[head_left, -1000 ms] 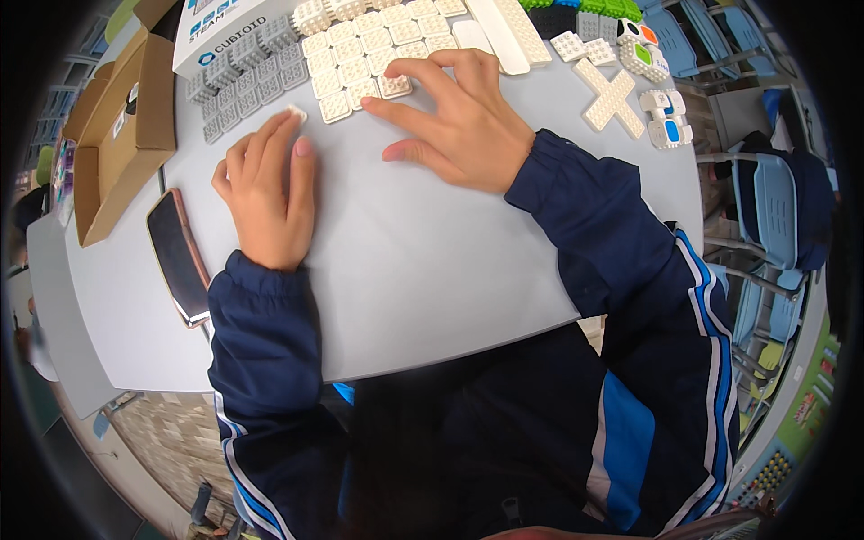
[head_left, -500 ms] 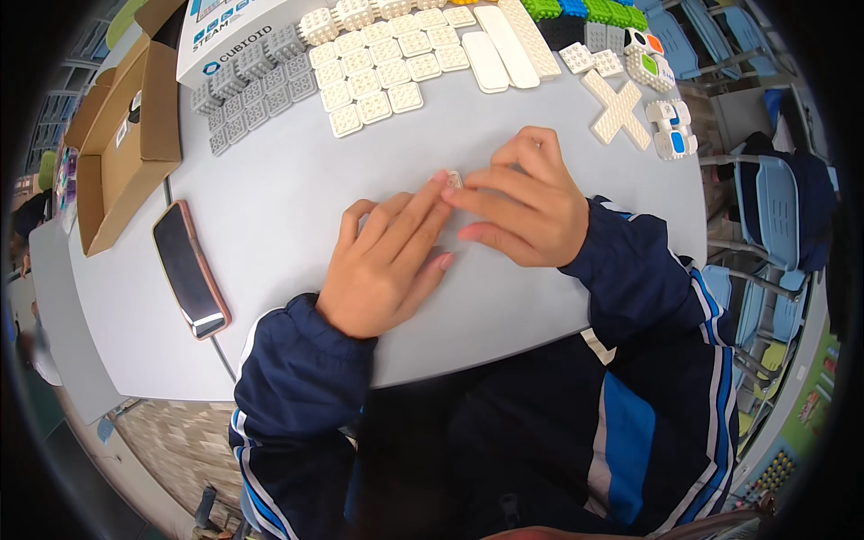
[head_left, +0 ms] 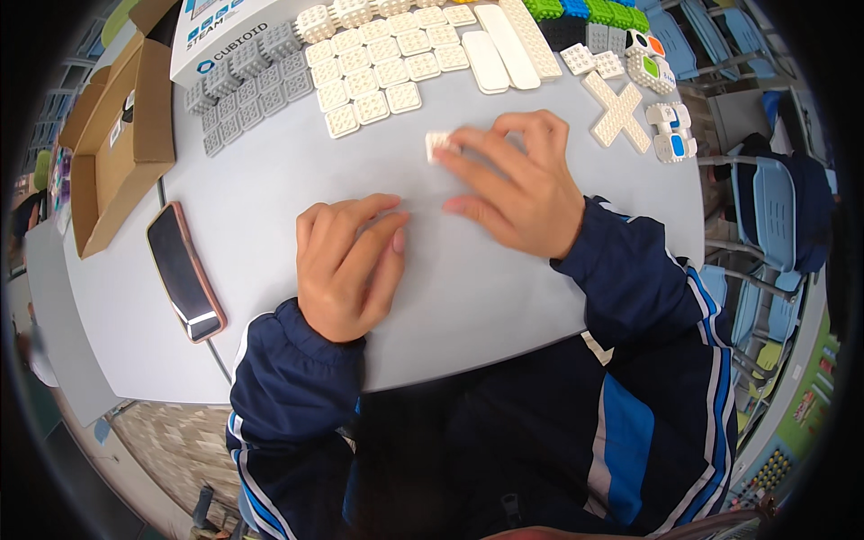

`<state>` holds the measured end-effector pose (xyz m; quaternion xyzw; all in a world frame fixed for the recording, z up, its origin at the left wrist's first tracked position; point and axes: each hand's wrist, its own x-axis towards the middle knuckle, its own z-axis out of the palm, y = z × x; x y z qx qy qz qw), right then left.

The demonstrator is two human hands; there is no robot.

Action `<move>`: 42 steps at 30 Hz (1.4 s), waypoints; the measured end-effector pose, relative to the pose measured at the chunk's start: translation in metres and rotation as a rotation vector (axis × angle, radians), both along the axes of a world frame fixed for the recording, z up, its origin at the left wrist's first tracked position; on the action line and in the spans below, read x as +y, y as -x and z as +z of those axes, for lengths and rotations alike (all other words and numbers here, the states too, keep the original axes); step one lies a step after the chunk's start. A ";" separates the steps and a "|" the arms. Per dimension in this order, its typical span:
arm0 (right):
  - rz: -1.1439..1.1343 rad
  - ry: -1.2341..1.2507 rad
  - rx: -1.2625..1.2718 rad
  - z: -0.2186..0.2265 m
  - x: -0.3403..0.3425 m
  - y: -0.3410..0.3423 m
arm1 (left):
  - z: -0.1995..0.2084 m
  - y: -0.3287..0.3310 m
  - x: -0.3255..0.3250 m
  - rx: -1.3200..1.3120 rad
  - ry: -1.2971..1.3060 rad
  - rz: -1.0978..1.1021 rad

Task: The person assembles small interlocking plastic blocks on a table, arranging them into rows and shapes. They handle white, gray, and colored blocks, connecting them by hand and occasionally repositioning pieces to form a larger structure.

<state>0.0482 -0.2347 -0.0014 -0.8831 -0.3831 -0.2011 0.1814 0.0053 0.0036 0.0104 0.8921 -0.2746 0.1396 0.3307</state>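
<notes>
My right hand (head_left: 522, 184) is over the middle of the table, its fingertips blurred. They touch the right side of a small white studded square piece (head_left: 436, 144). The thumb is apart from that piece, lower down. My left hand (head_left: 351, 261) hovers or rests over the table to the left, fingers loosely bent and apart, with nothing visible in it. Ahead of both hands lie rows of white square studded tiles (head_left: 360, 81). The piece at my right fingertips sits between these tiles and my hands.
Grey tiles and blocks (head_left: 256, 90) line the far left, before a white box (head_left: 216, 45). An open cardboard box (head_left: 126, 148) and a phone (head_left: 185, 270) are at left. Long white plates (head_left: 506, 45), a white X-shaped piece (head_left: 617, 110) and white modules (head_left: 671, 130) lie far right.
My hands have come apart. The left has drawn back to the left; the right has shifted slightly up. The small white piece has moved farther away and slightly left, with the right fingertips still at it.
</notes>
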 end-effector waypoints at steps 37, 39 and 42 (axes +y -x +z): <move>-0.053 -0.011 0.029 -0.011 0.034 -0.014 | -0.014 -0.035 0.037 -0.172 -0.189 0.325; -0.012 -0.016 0.032 -0.012 0.046 -0.012 | -0.014 -0.029 0.048 -0.162 -0.191 0.380; 0.045 -0.044 0.031 -0.014 0.071 -0.011 | -0.013 -0.022 0.064 -0.112 -0.218 0.487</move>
